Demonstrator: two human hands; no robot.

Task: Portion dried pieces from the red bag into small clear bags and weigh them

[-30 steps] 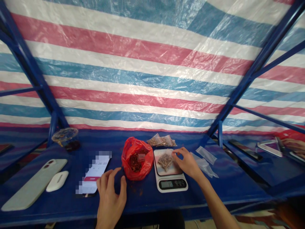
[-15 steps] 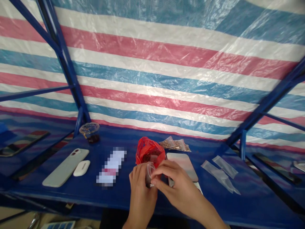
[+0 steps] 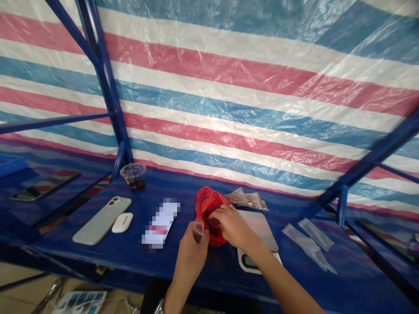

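My left hand (image 3: 190, 252) is closed around a small clear zip bag (image 3: 198, 231), held upright with its mouth pointing up, just left of the red plastic bag (image 3: 203, 199). Inside that red bag lie dark reddish-brown dried bits (image 3: 209, 219). My right hand (image 3: 233, 223) reaches over the rim into it, fingers bent down among the bits; its fingertips are partly hidden, so what they pinch does not show. Right of the red bag, partly under my right forearm, sits a white kitchen scale (image 3: 260, 229) with a metallic plate.
Several filled zip bags (image 3: 250, 199) lie behind the scale. Flat unfilled zip bags (image 3: 309, 248) are on the right. On the left are a lidded cup (image 3: 134, 178) with dark liquid, a pale phone (image 3: 103, 220), a white earbud case (image 3: 122, 223) and a blurred-out screen (image 3: 161, 224).
My right hand has left the zip bag's mouth and moved into the red bag. My left hand keeps the zip bag. More of the scale's front now shows, and the view has shifted slightly.
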